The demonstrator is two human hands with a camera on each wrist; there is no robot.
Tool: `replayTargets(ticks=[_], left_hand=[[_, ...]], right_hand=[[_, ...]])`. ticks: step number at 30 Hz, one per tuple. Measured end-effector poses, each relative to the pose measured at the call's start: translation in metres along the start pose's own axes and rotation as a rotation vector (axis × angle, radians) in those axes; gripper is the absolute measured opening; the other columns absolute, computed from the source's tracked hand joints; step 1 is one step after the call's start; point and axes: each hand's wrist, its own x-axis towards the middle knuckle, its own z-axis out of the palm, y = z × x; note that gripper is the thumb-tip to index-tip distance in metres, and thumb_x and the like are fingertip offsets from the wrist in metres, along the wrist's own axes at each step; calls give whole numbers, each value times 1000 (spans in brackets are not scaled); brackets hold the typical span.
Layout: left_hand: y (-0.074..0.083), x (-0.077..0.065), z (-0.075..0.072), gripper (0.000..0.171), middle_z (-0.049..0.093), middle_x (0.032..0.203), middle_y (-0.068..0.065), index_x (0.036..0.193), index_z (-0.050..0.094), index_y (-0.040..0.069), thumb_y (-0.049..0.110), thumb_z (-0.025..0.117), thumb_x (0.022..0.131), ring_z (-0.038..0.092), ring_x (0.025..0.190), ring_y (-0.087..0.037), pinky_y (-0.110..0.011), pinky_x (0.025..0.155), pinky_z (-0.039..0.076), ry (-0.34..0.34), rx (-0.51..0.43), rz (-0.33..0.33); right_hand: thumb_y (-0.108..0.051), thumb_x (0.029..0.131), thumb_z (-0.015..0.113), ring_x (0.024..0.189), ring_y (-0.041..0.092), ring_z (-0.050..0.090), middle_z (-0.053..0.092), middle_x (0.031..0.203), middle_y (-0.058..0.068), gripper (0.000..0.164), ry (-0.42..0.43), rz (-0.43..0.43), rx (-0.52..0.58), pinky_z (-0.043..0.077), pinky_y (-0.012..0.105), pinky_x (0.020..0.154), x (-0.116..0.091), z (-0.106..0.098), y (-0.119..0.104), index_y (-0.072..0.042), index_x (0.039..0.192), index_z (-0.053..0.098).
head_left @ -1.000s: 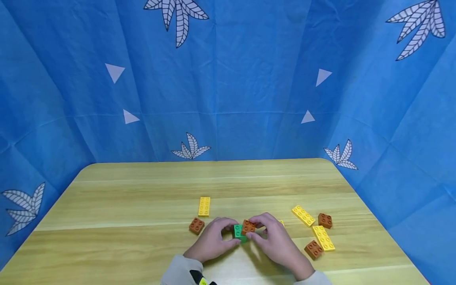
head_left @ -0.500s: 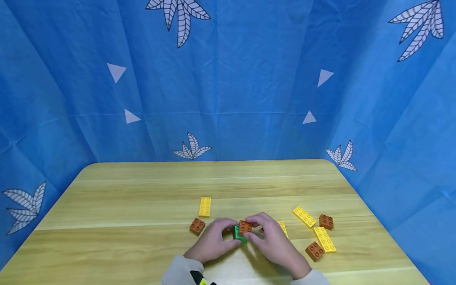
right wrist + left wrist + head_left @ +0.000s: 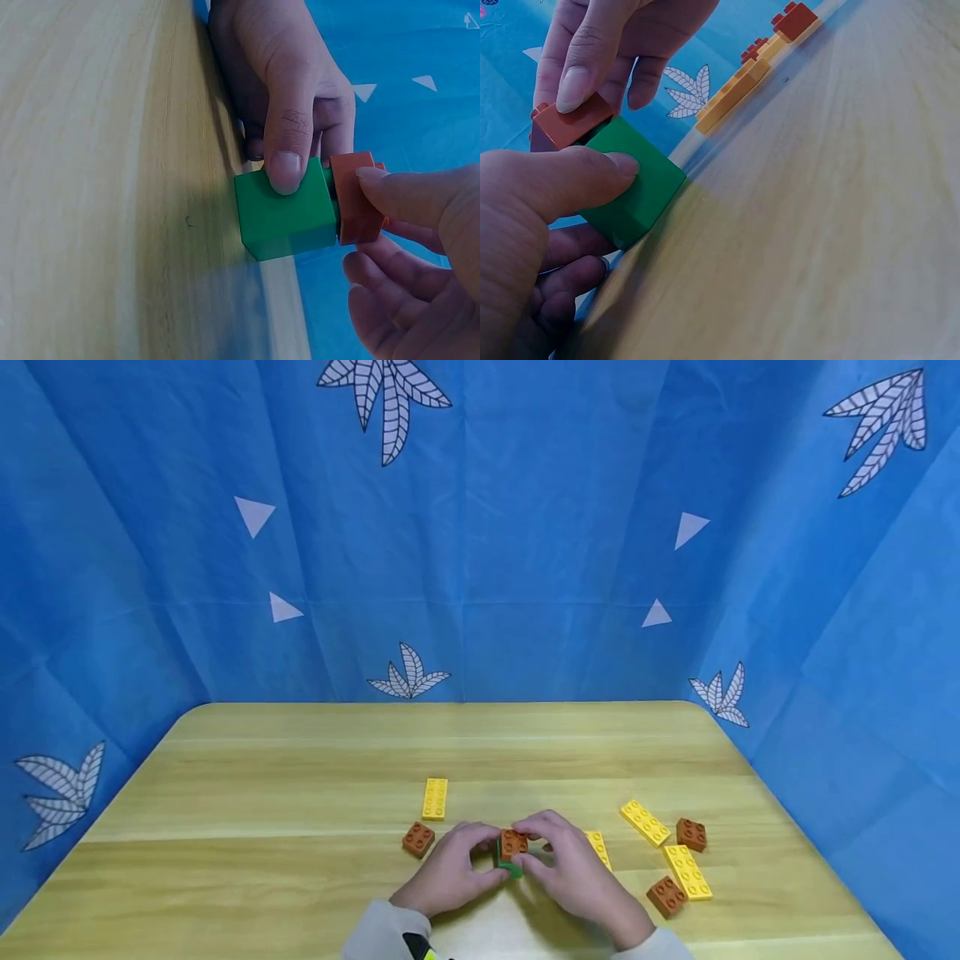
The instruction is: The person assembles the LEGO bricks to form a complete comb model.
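My left hand point(image 3: 455, 870) pinches a green building brick point(image 3: 656, 184) between thumb and fingers, low over the wooden table. The thumb lies flat on the brick's side in the left wrist view. My right hand point(image 3: 573, 870) holds a small brown four-stud brick point(image 3: 513, 844) on top of the green one. Seen from the right wrist, this brown brick sits at the green brick's studs, slightly tilted, with a narrow gap between the two. From the head view it covers most of the green brick's top.
Left of the hands lie a yellow brick point(image 3: 435, 799) and a brown brick point(image 3: 418, 840). Another yellow brick point(image 3: 598, 849) is partly hidden behind my right hand. Farther right are several more yellow and brown bricks point(image 3: 667, 897). A blue patterned cloth point(image 3: 487, 527) hangs behind the table point(image 3: 300, 777).
My right hand has brought the brown brick a little to the left, from the green brick's right side to over its top. The left hand has stayed on the green brick.
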Motion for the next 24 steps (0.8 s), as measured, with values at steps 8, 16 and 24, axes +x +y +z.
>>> replayTargets(ticks=[8,16,24], left_hand=[[0,0,1,36,62,106,15,109,65,25,39,75,78,52,96,-4,-28,86,47,14,12,18],[-1,-3,0,40,61,109,13,115,63,25,42,72,80,55,100,-6,-30,89,48,18,-74,19],[-3,-3,0,41,63,114,10,118,62,24,45,67,84,58,103,-8,-32,94,48,21,-219,67]], right_hand=[[-14,80,73,98,17,60,61,109,-1,36,-11,-18,20,54,32,80,1,0,1,-5,115,65],[-17,83,71,99,18,60,60,111,-2,36,-42,-20,52,53,32,81,3,-1,1,-7,117,64],[-23,85,69,98,17,60,60,112,-4,37,-67,-14,58,53,33,82,1,-2,3,-11,119,63]])
